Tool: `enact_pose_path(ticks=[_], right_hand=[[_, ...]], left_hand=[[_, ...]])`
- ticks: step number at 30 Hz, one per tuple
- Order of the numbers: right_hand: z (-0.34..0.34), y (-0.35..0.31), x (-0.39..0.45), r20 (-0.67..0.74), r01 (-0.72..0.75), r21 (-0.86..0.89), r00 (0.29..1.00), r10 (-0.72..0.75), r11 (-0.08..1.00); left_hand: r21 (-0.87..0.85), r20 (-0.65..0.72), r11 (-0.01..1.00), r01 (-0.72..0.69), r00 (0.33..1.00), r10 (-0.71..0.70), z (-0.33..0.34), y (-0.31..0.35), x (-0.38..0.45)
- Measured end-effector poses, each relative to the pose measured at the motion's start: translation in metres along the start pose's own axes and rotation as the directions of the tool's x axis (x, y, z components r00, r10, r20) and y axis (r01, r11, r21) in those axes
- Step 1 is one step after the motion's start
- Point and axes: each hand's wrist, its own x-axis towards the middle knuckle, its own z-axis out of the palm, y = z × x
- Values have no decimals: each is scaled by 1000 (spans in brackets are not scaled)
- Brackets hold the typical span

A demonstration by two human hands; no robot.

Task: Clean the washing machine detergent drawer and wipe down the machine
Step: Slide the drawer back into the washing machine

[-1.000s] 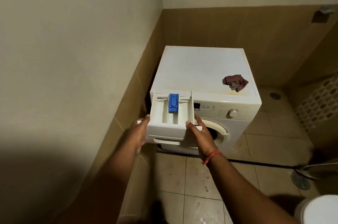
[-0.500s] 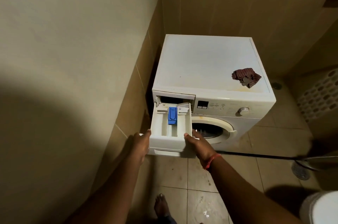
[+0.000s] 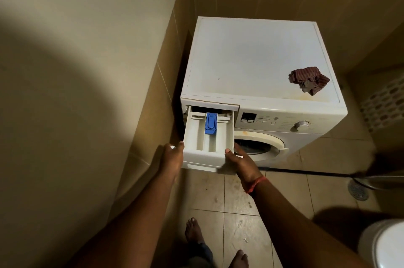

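The washing machine (image 3: 258,66) stood in the corner against the tiled wall, and I take it as my landmark. At its front top-left the detergent drawer (image 3: 208,136) hung pulled far out toward me, its long axis running from the machine's face straight to my body, back end barely in the slot. My left hand (image 3: 172,158) gripped the drawer's left front corner and my right hand (image 3: 240,160) its right front corner, equally near. I judged the next pull should follow that axis. A crumpled rag (image 3: 309,79) lay on the machine's top, right front. The blue insert (image 3: 211,123) sat mid-drawer. Panel lettering was too small to read.
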Motion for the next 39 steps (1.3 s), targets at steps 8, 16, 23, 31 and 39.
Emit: enact_pose_path(ticks=[8,16,23,31,39], right_hand=[[8,-16,-6,4,27,-1,1000,-27,1000],[11,-18,2,7,15,-16,1000,-15,1000],[7,-11,9,-6,9,-6,1000,-9,1000],[7,-7,7,-19,32,9,999,-32,999],[6,-18,15,-35,71,-28,997,-72,997]], left_hand=[[62,-7,998,-4,1000,5,5,1,11],[97,-31,994,-44,998,48,0,2,10],[112,-9,991,-70,997,71,5,3,8],[146,-28,984,-101,994,106,8,-1,8],[117,-9,985,-127,992,128,11,9,15]])
